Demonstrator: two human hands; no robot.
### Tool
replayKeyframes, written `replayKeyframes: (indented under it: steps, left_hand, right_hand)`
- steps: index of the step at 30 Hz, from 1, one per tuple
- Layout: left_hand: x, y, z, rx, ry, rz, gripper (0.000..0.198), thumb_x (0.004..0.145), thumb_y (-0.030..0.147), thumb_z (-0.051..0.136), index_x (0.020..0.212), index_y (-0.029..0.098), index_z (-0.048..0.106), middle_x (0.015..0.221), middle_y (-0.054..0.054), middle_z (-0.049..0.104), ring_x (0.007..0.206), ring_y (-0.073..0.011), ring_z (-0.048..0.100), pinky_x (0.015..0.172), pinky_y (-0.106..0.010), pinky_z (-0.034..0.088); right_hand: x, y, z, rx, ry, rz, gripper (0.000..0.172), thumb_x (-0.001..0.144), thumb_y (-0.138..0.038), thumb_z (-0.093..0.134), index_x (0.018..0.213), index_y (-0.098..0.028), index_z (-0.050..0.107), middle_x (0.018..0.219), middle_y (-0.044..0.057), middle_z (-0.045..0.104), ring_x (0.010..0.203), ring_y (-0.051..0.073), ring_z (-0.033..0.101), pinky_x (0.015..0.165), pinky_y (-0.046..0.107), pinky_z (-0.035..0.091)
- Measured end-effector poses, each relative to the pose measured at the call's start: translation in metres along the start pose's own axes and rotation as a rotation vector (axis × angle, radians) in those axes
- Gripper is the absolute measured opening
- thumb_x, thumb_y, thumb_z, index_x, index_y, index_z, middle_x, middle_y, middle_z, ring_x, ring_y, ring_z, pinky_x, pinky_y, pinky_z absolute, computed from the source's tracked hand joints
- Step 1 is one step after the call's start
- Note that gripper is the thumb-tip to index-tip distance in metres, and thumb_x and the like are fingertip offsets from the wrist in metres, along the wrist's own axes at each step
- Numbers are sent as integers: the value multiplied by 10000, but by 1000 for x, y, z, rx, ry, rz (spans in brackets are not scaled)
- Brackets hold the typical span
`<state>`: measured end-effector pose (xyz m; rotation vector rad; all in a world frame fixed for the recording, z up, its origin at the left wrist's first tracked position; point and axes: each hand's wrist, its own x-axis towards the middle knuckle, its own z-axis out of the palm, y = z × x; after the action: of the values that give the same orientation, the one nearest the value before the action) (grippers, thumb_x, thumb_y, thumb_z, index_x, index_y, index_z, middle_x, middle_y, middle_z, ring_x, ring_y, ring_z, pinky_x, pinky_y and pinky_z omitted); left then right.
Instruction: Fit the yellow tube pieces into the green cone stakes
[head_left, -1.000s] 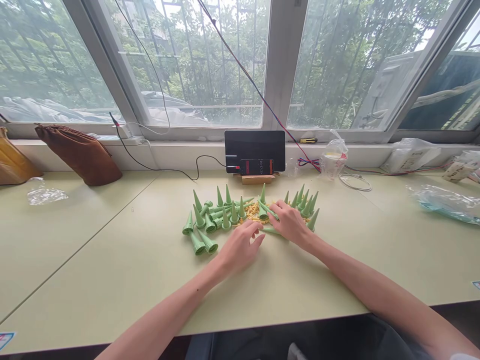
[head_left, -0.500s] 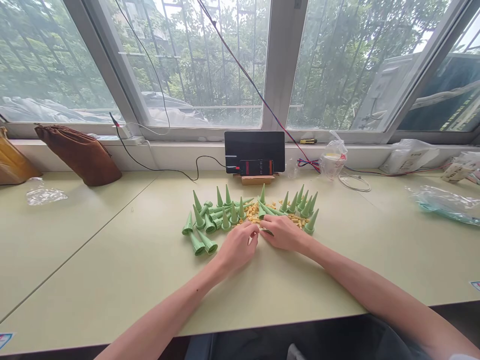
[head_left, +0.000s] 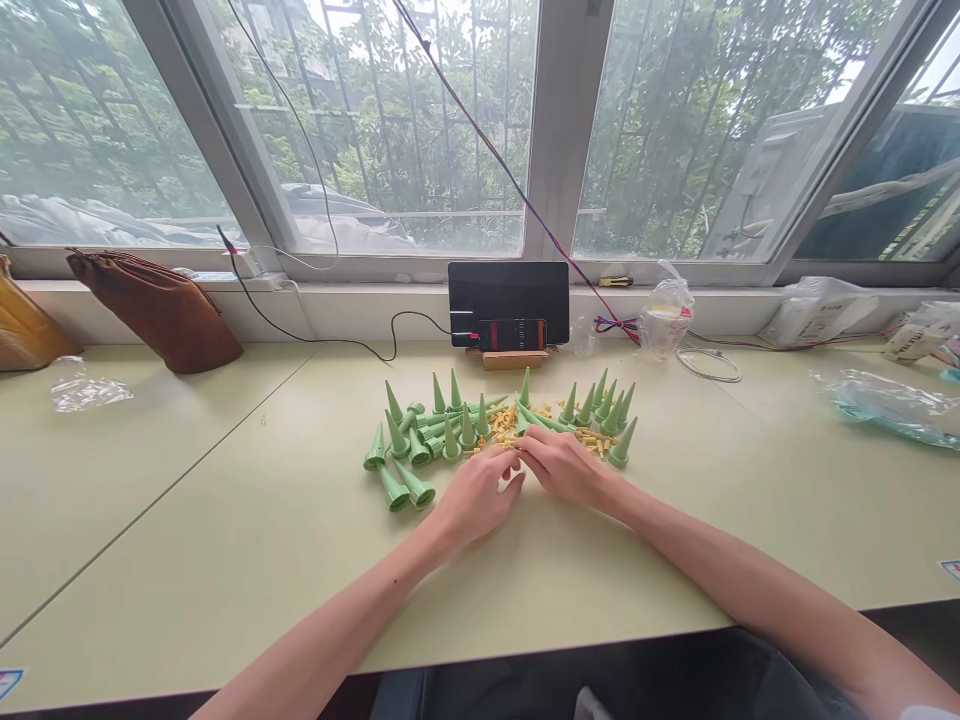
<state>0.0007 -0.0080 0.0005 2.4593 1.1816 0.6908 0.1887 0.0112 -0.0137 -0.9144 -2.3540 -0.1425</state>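
Note:
My left hand [head_left: 480, 492] is low over the table with curled fingers, its thumb bent out below them. Against its fingertips come the closed fingertips of my right hand [head_left: 562, 466]. Whatever lies between the fingers is too small and too covered to make out. Right behind the hands is a heap of small yellow plastic pieces [head_left: 504, 420]. Hollow green plastic spikes surround it: an upright spike [head_left: 483, 420] beside the heap, several more standing at the right, such as a spike [head_left: 622, 443], and others lying at the left, such as a spike [head_left: 414, 486].
A phone [head_left: 513, 334] showing a timer leans before a dark tablet [head_left: 508, 285] on a small stand. At the back left lies a brown pouch [head_left: 161, 315]. A bagged cup [head_left: 666, 320], a coiled white cable [head_left: 709, 366] and plastic bags [head_left: 896, 408] are at the right.
The dark green edge that showed under my right fingers is out of sight. My right fingertips have shifted slightly left, and my left thumb has moved out to the right.

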Motion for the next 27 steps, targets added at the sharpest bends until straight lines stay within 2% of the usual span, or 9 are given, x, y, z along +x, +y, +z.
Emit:
replayKeyframes:
  steps: [7, 13, 19, 24, 27]
  left_hand:
    - [0, -1, 1, -6, -13, -61, 217, 905, 392, 517, 933, 196, 607, 856, -22, 620, 650, -163, 564, 677, -312, 450]
    - [0, -1, 0, -25, -2, -70, 240, 915, 394, 508, 1039, 217, 612, 875, -19, 620, 653, -161, 570, 665, -302, 443]
    - [-1, -1, -1, -42, 5, -54, 258, 914, 398, 502, 1062, 221, 617, 859, -16, 608, 650, -156, 554, 640, -291, 432]
    - [0, -1, -1, -48, 17, -58, 267, 900, 347, 520, 1124, 231, 608, 879, -17, 610, 635, -150, 542, 617, -284, 426]
    - [0, -2, -1, -47, 25, -50, 223, 894, 319, 528, 1076, 228, 618, 900, -26, 610, 661, -156, 551, 607, -277, 421]
  right_hand:
    - [0, -2, 2, 132, 223, 15, 116, 1001, -185, 397, 971, -195, 509, 805, 29, 560, 608, 123, 489, 514, 239, 362]
    - [0, -2, 3, 165, 321, 0, 56, 975, -163, 458, 952, -199, 494, 772, 10, 549, 562, 100, 480, 489, 219, 381]
    - [-5, 0, 8, 214, 359, -14, 52, 968, -166, 473, 998, -208, 467, 840, 34, 580, 629, 113, 547, 555, 229, 460]
    - [-9, 1, 10, 278, 335, 28, 36, 990, -215, 423, 1007, -219, 455, 880, 55, 594, 693, 139, 581, 613, 269, 499]
    - [-9, 1, 11, 310, 311, 59, 44, 995, -237, 413, 988, -218, 453, 850, 45, 578, 687, 139, 575, 619, 271, 500]
